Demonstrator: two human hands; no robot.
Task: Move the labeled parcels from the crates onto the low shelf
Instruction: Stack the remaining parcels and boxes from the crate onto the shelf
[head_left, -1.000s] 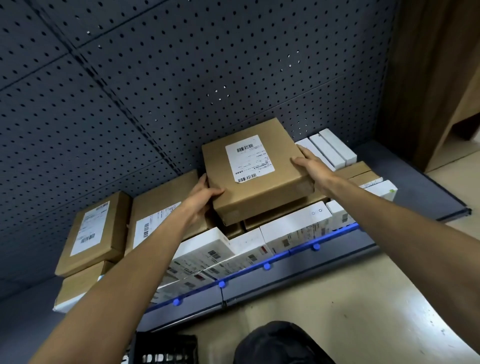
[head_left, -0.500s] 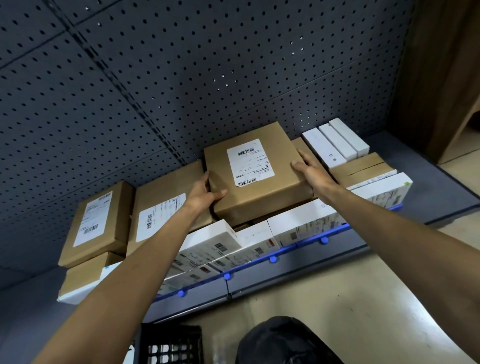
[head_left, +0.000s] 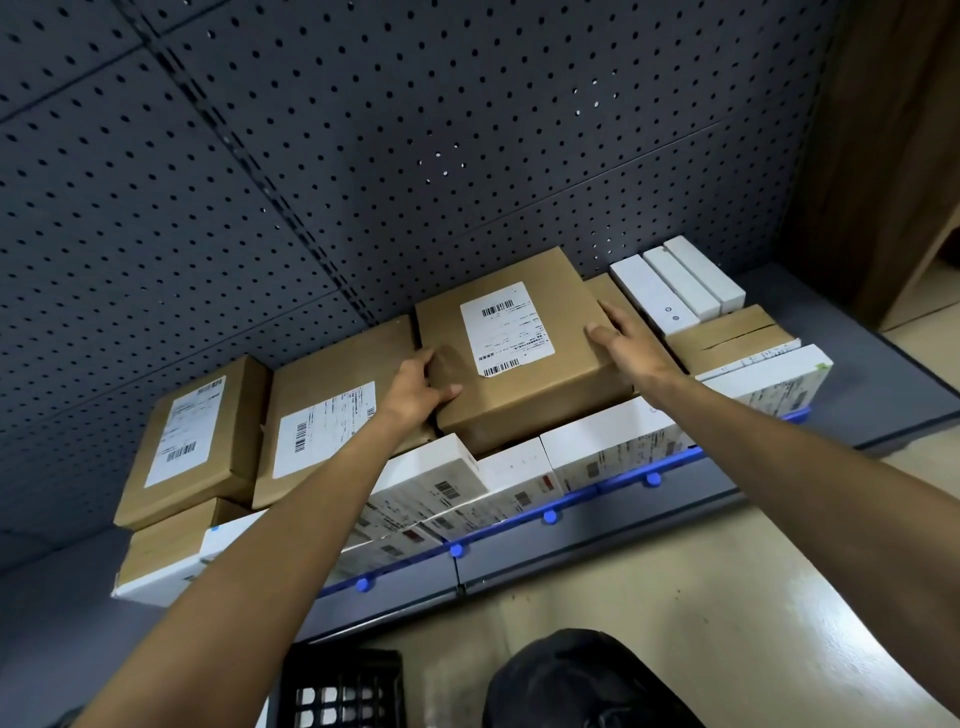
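A brown cardboard parcel (head_left: 524, 395) with a white barcode label lies on top of other boxes on the low shelf (head_left: 597, 535). My left hand (head_left: 415, 395) grips its near left corner, thumb on top and fingers round the side. My right hand (head_left: 626, 345) holds its right edge, thumb on the top face and fingers along the side. Two more labeled brown parcels, one (head_left: 322, 421) just left of it and one (head_left: 195, 441) further left, lie flat on the stack. A black crate (head_left: 337, 691) shows at the bottom edge.
White boxes (head_left: 519, 478) line the shelf front behind a blue rail. Three narrow white boxes (head_left: 675, 286) and a taped brown box (head_left: 727, 338) sit at the right. A dark pegboard wall (head_left: 363, 156) backs the shelf. A wooden panel (head_left: 893, 130) stands at far right.
The parcel has gone down and back against the pegboard, coming to rest on the stack. Both hands stayed on its sides; the view shifted slightly.
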